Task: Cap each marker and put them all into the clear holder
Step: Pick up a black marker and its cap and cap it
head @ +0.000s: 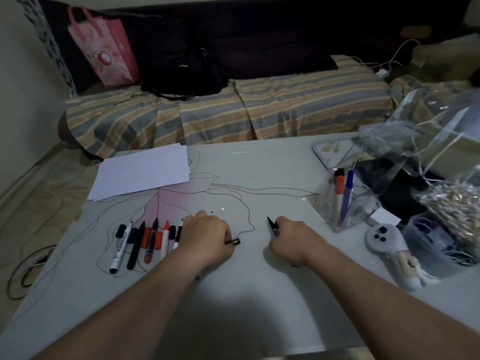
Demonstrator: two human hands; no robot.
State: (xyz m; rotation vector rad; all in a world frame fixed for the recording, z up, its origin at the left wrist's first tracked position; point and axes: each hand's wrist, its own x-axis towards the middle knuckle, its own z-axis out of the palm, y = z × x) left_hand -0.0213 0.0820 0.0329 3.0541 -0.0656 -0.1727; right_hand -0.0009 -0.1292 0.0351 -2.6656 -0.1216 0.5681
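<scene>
Dim light falls on a striped orange-and-grey sofa [228,113] behind a pale, glossy white tabletop [233,294] printed with a thin flower outline; a stack of white paper sheets [142,172] lies at its far left.

At the table's right stands the clear plastic holder [345,203], already carrying a few capped markers upright.

A row of uncapped black, white and red markers with loose caps [145,240] lies just left of the left hand [207,237], their long axes running away from the person.

That hand is curled on a small black cap [235,241], its open end facing right.

The right hand [293,240] is closed on a thin black marker [272,226], tip pointing up and away.

Cap and marker are near but apart; joining them looks like the step in hand, and the right hand is the nearer to the holder.
</scene>
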